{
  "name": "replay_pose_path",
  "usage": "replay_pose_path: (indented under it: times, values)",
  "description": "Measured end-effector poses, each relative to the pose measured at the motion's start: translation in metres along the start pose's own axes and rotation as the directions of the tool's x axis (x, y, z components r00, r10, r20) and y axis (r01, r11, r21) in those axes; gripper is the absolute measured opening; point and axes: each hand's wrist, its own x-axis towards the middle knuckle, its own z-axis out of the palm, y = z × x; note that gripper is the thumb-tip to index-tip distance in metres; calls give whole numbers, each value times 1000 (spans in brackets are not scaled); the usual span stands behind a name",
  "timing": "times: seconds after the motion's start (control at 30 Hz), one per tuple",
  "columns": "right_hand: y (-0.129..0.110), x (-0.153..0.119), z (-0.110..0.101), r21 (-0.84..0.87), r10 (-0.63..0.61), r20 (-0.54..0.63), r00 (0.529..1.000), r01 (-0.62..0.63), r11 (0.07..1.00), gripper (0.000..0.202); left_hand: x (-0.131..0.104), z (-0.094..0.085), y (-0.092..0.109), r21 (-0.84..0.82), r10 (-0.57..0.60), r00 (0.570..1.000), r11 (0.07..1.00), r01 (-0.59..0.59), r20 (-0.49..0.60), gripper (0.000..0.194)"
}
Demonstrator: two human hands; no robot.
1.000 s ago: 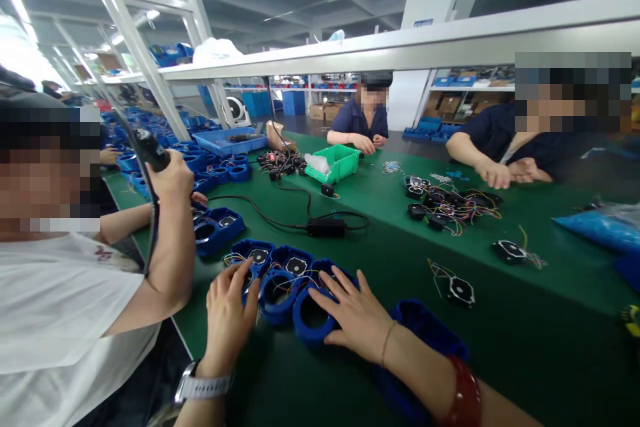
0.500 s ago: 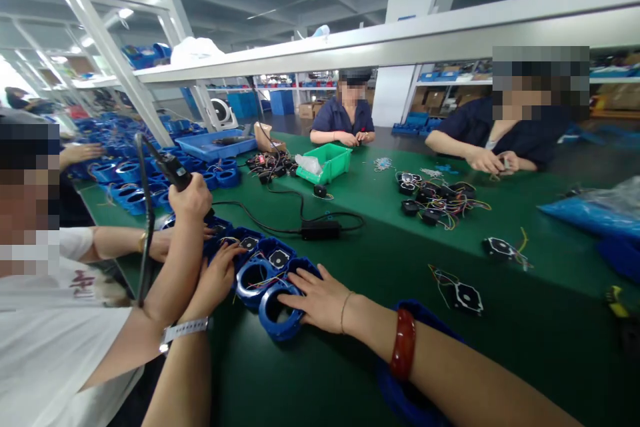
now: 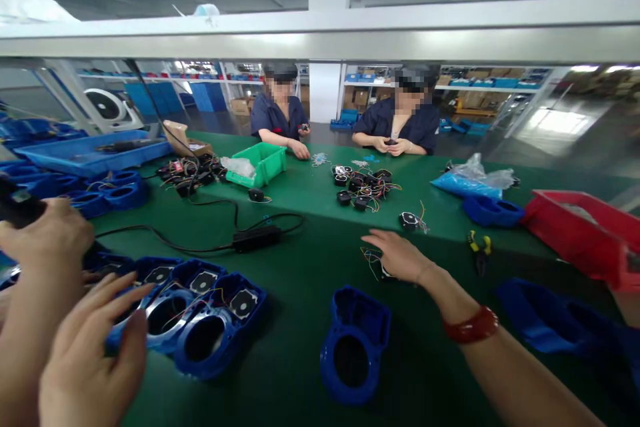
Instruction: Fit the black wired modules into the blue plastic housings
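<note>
My left hand is open, fingers apart, beside a row of blue plastic housings at lower left; it holds nothing. Each housing has a round opening, and several carry a black square part with wires. Further right, my right hand reaches over the green table with fingers stretched out. Under it lies another black part with thin coloured wires, mostly hidden by the palm; whether they touch I cannot tell. One blue housing with a bare compartment lies by itself in front of me.
A co-worker's hand grips a black power tool at left. A black cable box, green bin, wired parts pile, pliers and red bin are around. A shelf beam crosses above.
The view has swung right. My right hand has left the row of housings and moved over the loose black wired part. My left hand has lifted off the row.
</note>
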Motion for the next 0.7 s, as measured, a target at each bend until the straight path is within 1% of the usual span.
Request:
replay_pose_path:
  times: [0.03, 0.07, 0.1, 0.13, 0.17, 0.23, 0.27, 0.3, 0.33, 0.37, 0.4, 0.43, 0.47, 0.5, 0.57, 0.6, 0.63, 0.7]
  values:
    - [17, -9, 5, 2, 65, 15, 998, -65, 998, 53, 2, 8, 28, -61, 71, 996, 996, -68, 50, 29]
    - [29, -18, 13, 4, 128, 21, 992, -128, 992, 50, 4, 20, 56, -143, 192, 972, 975, -172, 139, 28]
    - [35, -26, 21, 7, 184, 14, 983, -184, 983, 48, 5, 35, 82, -212, 281, 928, 949, -232, 244, 30]
    - [37, -32, 29, 12, 235, -7, 972, -235, 972, 49, 5, 52, 105, -277, 368, 869, 918, -284, 330, 32]
    - [35, -36, 36, 19, 276, -35, 960, -276, 961, 51, 5, 72, 126, -318, 424, 802, 897, -307, 420, 36]
    - [25, -38, 47, 38, 316, -92, 944, -314, 949, 47, 3, 116, 157, -356, 485, 659, 873, -332, 575, 45]
    - [20, -36, 50, 50, 315, -113, 942, -311, 949, 41, 3, 137, 168, -349, 495, 609, 869, -351, 620, 49]
    - [14, -35, 51, 62, 305, -129, 944, -299, 952, 37, 3, 157, 178, -329, 495, 579, 867, -374, 648, 51]
    - [9, -33, 50, 77, 289, -146, 946, -280, 957, 36, 3, 174, 186, -303, 489, 564, 867, -395, 665, 52]
    - [4, -32, 47, 96, 268, -166, 949, -255, 962, 37, 5, 188, 193, -282, 484, 563, 867, -410, 670, 51]
    - [0, -32, 43, 118, 244, -191, 951, -225, 967, 38, 7, 197, 199, -261, 477, 570, 869, -420, 669, 49]
    - [-4, -34, 38, 143, 223, -223, 949, -194, 970, 40, 9, 201, 204, -246, 472, 578, 870, -426, 666, 47]
    - [-9, -37, 33, 170, 206, -262, 943, -165, 972, 41, 12, 200, 208, -238, 470, 587, 871, -429, 660, 43]
    - [-13, -43, 27, 192, 194, -300, 934, -140, 971, 43, 14, 195, 210, -234, 470, 591, 871, -433, 655, 40]
    - [-22, -57, 20, 273, 179, -368, 913, -78, 959, 46, 17, 173, 210, -235, 475, 593, 868, -438, 650, 36]
    - [-27, -66, 19, 335, 169, -387, 907, -33, 942, 46, 17, 159, 208, -243, 481, 584, 864, -441, 654, 34]
    - [-32, -74, 20, 401, 153, -390, 908, 18, 916, 45, 15, 145, 205, -254, 489, 567, 859, -444, 663, 32]
    - [-41, -91, 28, 511, 103, -362, 927, 105, 853, 39, 7, 119, 194, -278, 498, 511, 850, -447, 701, 27]
